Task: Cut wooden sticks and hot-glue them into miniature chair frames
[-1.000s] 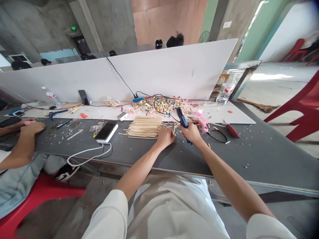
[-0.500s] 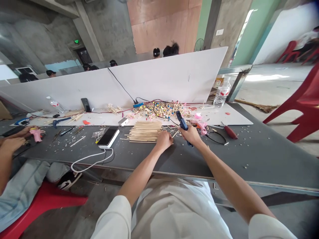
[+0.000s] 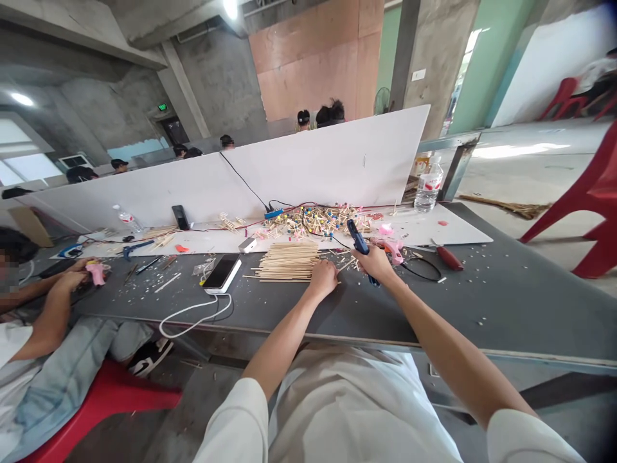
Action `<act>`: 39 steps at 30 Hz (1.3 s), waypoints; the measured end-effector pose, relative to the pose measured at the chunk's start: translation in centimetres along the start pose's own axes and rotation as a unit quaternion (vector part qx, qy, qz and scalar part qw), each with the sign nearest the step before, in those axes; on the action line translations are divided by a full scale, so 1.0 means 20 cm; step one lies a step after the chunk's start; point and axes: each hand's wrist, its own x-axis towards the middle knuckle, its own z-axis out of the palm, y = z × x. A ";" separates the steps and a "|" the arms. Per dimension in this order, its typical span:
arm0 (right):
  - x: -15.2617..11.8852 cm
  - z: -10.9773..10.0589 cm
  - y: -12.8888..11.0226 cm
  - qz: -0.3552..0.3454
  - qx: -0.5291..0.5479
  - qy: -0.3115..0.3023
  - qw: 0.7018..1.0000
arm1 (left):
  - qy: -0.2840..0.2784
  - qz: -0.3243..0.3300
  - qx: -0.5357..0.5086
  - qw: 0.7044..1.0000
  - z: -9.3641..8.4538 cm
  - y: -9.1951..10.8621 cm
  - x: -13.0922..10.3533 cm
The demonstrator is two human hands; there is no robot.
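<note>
My left hand (image 3: 324, 280) is closed at the right end of a spread of thin wooden sticks (image 3: 284, 262). A short length of pale stick (image 3: 346, 264) juts from its fingers toward my other hand. My right hand (image 3: 376, 262) grips a dark blue hand tool (image 3: 358, 236), shaped like a cutter, tilted with its upper end pointing away from me. Its lower end shows below my fingers; its jaws are too small to make out. Just right of that hand lies a pink glue gun (image 3: 394, 249) with a black cable.
Behind the sticks is a heap of short sticks with coloured ends (image 3: 321, 220). A white power bank (image 3: 222, 273) with a looped cable lies left. A red-handled tool (image 3: 449, 258) and water bottle (image 3: 429, 186) are right. A co-worker's hands (image 3: 72, 278) work at far left.
The view has tilted up slightly and shifted left, so things sit lower and further right. Both my hands keep nearly the same pose by the sticks.
</note>
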 end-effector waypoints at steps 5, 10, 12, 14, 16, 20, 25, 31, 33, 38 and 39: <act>0.02 0.00 0.03 0.003 0.011 0.002 1.000 | 0.024 0.004 -0.021 0.999 -0.02 -0.02 0.00; 0.02 0.00 0.03 0.002 -0.004 0.008 1.000 | 0.042 0.020 -0.069 0.997 -0.04 -0.03 0.02; 0.02 0.00 0.03 0.008 -0.010 0.006 1.000 | 0.048 0.026 -0.083 0.995 -0.05 -0.03 0.02; 0.02 0.00 0.02 0.013 -0.013 0.005 1.000 | 0.053 0.037 -0.095 0.993 -0.04 -0.02 0.01; 0.02 0.00 0.02 0.015 -0.017 0.006 1.000 | 0.055 0.057 -0.097 0.992 -0.04 -0.01 0.00; 0.02 0.00 0.03 0.011 -0.018 0.008 1.000 | 0.029 0.087 -0.049 0.995 -0.03 0.00 -0.01; 0.03 0.01 0.05 0.004 -0.017 0.002 1.000 | 0.005 0.074 -0.005 0.997 -0.02 -0.01 0.00; 0.04 0.02 0.07 -0.002 -0.017 0.001 1.000 | 0.021 0.049 0.020 0.998 -0.02 -0.03 0.00; 0.04 0.02 0.07 -0.002 -0.019 -0.001 1.000 | 0.024 0.044 0.019 0.999 -0.02 -0.03 0.00; 0.03 0.02 0.05 0.000 -0.029 -0.003 1.000 | 0.031 0.003 -0.005 1.000 0.00 -0.04 0.01; 0.03 0.02 0.05 -0.001 -0.031 -0.004 0.999 | 0.029 -0.005 -0.004 1.000 0.01 -0.04 0.01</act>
